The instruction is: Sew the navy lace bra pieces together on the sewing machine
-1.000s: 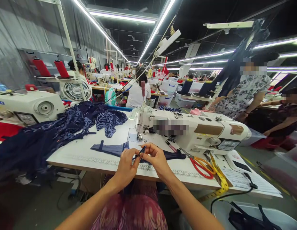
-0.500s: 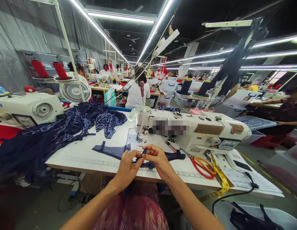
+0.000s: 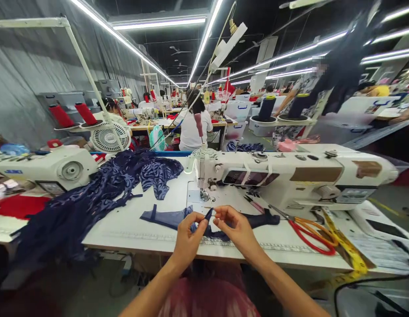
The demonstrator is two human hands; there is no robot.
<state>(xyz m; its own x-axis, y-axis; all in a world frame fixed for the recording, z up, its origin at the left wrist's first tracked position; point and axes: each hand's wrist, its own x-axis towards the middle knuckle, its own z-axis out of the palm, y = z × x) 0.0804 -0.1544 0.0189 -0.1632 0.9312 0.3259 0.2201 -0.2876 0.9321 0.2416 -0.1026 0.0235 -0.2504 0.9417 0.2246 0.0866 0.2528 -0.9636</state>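
The navy strap was the thing we held, a narrow strip of dark blue fabric, pinched between both hands just above the front edge of the surface. Our left hand had its grip closed on the strap's upper end, thumb against forefinger, and our right hand had its grip closed on the same strip just beside it, so the fingertips of both hands were almost touching. The strap ran down into a flat navy piece that lay on the surface in front of the needle.

To do this step well, we judged that the pinch should stay close to the tip, with the strip flat and not twisted, and that the rest of the piece should lie loose so it did not pull.

The white sewing machine stood just behind our hands. Red-handled scissors and a yellow measuring tape lay at the right. A heap of patterned dark blue fabric covered the left part and hung over the edge. Farther back we saw a small white fan, red thread cones, a person in a white shirt sitting with the back to us, and long ceiling lights.
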